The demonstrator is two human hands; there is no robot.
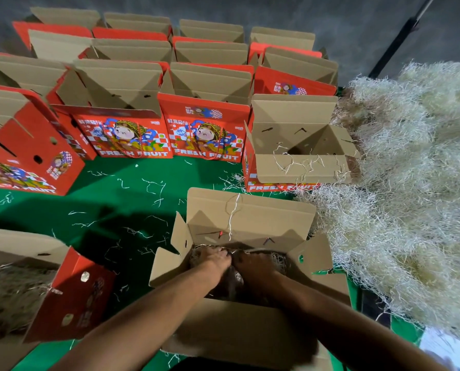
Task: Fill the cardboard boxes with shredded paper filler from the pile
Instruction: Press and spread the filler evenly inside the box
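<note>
Open box (250, 218) left of filler pile (410, 183).

Green covering (121, 199) spread over the working surface, darkened by a broad shadow at near left. Beyond it, at far — a plain grey wall (303, 14), dimly lit. At far right a dark slanted pole (400, 41) crosses the wall. A white patch (443, 346) shows at near right.

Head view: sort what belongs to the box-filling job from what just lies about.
Job: left hand, right hand, open box they press into, filler pile, empty boxes.
Lying about: stray shreds on green mat, white sheet.
</note>
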